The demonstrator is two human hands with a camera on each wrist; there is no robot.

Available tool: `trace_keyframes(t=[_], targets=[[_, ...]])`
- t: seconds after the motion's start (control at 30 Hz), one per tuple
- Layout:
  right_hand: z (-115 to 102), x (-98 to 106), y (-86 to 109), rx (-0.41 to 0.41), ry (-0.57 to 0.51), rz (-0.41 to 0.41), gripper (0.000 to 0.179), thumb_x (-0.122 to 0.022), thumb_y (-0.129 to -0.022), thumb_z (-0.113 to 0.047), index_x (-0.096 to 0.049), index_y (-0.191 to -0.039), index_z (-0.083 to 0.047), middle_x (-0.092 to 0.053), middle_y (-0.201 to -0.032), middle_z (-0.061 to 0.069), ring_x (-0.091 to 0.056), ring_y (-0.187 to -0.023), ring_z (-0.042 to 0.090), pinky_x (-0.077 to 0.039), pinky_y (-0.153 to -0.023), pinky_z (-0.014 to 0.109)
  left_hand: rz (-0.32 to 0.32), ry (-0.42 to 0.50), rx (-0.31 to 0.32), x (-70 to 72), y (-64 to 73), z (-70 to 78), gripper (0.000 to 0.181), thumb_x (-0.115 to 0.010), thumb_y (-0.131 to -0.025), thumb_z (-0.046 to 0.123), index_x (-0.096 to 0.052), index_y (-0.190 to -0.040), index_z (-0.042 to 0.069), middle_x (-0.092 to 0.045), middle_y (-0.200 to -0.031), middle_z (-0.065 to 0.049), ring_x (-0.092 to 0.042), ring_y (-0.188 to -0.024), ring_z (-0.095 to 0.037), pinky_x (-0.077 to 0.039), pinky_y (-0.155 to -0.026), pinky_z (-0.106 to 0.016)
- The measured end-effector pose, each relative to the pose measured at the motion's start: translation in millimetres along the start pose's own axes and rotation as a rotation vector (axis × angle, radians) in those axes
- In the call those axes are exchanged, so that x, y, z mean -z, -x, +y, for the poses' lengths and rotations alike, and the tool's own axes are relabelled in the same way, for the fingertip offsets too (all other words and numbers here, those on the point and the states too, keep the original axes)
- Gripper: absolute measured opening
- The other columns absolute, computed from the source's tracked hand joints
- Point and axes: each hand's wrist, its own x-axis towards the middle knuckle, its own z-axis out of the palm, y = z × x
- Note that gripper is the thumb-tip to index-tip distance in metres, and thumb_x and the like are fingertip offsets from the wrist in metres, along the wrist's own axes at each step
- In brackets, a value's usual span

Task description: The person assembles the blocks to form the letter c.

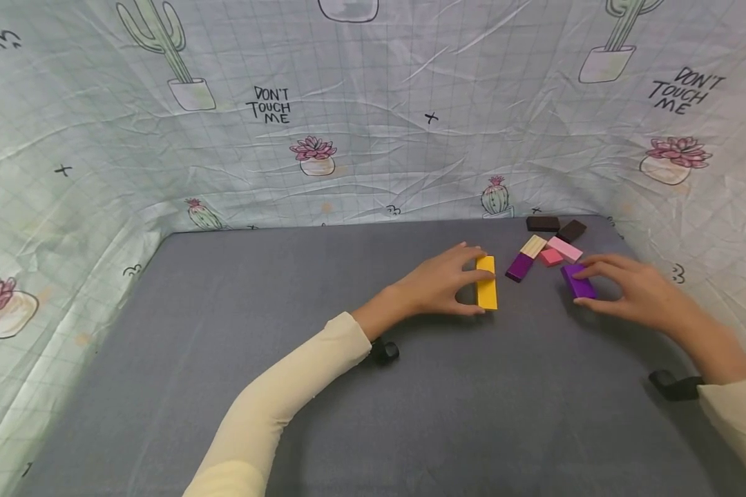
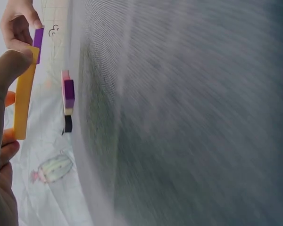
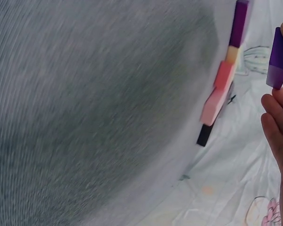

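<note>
My left hand [image 1: 438, 283] pinches a yellow rectangular block [image 1: 488, 295] between thumb and fingers. In the left wrist view the yellow block [image 2: 23, 101] is raised above the table, the thumb at one end and fingertips near the other. To its right, my right hand [image 1: 646, 293] holds a violet block [image 1: 577, 281] by its ends. The right wrist view shows that violet block [image 3: 279, 59] between thumb and fingertips, off the tabletop. Between and behind the hands lie a dark purple block [image 1: 519, 268] and a pale wooden block [image 1: 533, 246], end to end.
Beside them are a coral block [image 1: 551, 257] and a light pink block [image 1: 565, 250]. Two dark blocks [image 1: 543, 223] lie at the back edge. The grey table [image 1: 224, 331] is walled by a printed cloth [image 1: 373, 124] behind and on both sides.
</note>
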Motion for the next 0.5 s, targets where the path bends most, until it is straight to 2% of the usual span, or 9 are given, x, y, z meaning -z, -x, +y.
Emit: trace_keyframes(t=[0.07, 0.13, 0.17, 0.23, 0.37, 0.4, 0.5], targets=[[-4.5, -0.4, -1.8, 0.001, -0.001, 0.016, 0.050, -0.099, -0.058, -0.021, -0.075, -0.102, -0.015, -0.068, -0.115, 0.008, -0.068, -0.101, 0.032, -0.058, -0.084, 0.036, 0.016, 0.011, -0.003, 2.0, 10.4, -3.2, 0.060, -0.068, -0.092, 0.056, -0.062, -0.138, 0.019, -0.048, -0.149, -0.012, -0.040, -0.144, -0.027, -0.006, -0.124, -0.034], [-7.9, -1.0, -3.4, 0.029, -0.010, 0.035, 0.051, -0.099, -0.056, -0.021, -0.075, -0.101, -0.015, -0.068, -0.115, 0.007, -0.067, -0.101, 0.032, -0.051, -0.090, 0.019, 0.024, 0.029, 0.003, 4.9, 20.9, -5.7, 0.059, -0.069, -0.092, 0.055, -0.062, -0.138, 0.018, -0.048, -0.149, -0.013, -0.039, -0.144, -0.028, -0.011, -0.124, -0.035], [-9.4, -1.3, -4.2, 0.044, -0.007, 0.044, 0.052, -0.099, -0.055, -0.021, -0.075, -0.101, -0.016, -0.068, -0.114, 0.007, -0.067, -0.100, 0.031, -0.050, -0.091, 0.017, 0.027, 0.040, 0.008, 6.8, 26.4, -6.6, 0.058, -0.069, -0.092, 0.054, -0.062, -0.138, 0.018, -0.048, -0.149, -0.013, -0.039, -0.144, -0.027, -0.014, -0.124, -0.035], [-11.7, -2.2, -5.6, 0.067, -0.019, 0.059, 0.053, -0.099, -0.054, -0.021, -0.075, -0.101, -0.016, -0.069, -0.115, 0.007, -0.067, -0.101, 0.031, -0.035, -0.096, 0.004, 0.033, 0.052, 0.020, 10.2, 36.9, -8.7, 0.058, -0.070, -0.091, 0.052, -0.063, -0.137, 0.018, -0.048, -0.149, -0.014, -0.040, -0.144, -0.027, -0.021, -0.123, -0.036], [-15.9, -3.3, -8.2, 0.102, -0.043, 0.073, 0.055, -0.100, -0.053, -0.020, -0.075, -0.101, -0.015, -0.068, -0.116, 0.008, -0.065, -0.101, 0.033, -0.028, -0.099, 0.002, 0.063, 0.053, 0.028, 16.2, 55.5, -13.8, 0.058, -0.072, -0.089, 0.052, -0.063, -0.133, 0.016, -0.050, -0.147, -0.016, -0.043, -0.141, -0.028, -0.031, -0.119, -0.036], [-16.8, -3.6, -8.9, 0.108, -0.057, 0.079, 0.054, -0.100, -0.053, -0.020, -0.075, -0.101, -0.015, -0.068, -0.116, 0.008, -0.065, -0.102, 0.033, -0.020, -0.097, -0.001, 0.071, 0.045, 0.025, 17.3, 59.8, -15.6, 0.058, -0.073, -0.089, 0.052, -0.063, -0.132, 0.015, -0.050, -0.146, -0.016, -0.044, -0.140, -0.029, -0.031, -0.119, -0.037], [-18.8, -5.6, -12.1, 0.152, -0.083, 0.101, 0.048, -0.098, -0.061, -0.031, -0.075, -0.100, -0.014, -0.069, -0.116, 0.009, -0.065, -0.100, 0.032, -0.020, -0.098, -0.002, 0.094, 0.025, 0.021, 22.2, 73.6, -21.0, 0.059, -0.074, -0.087, 0.052, -0.063, -0.130, 0.013, -0.051, -0.144, -0.017, -0.046, -0.138, -0.031, -0.033, -0.117, -0.040]])
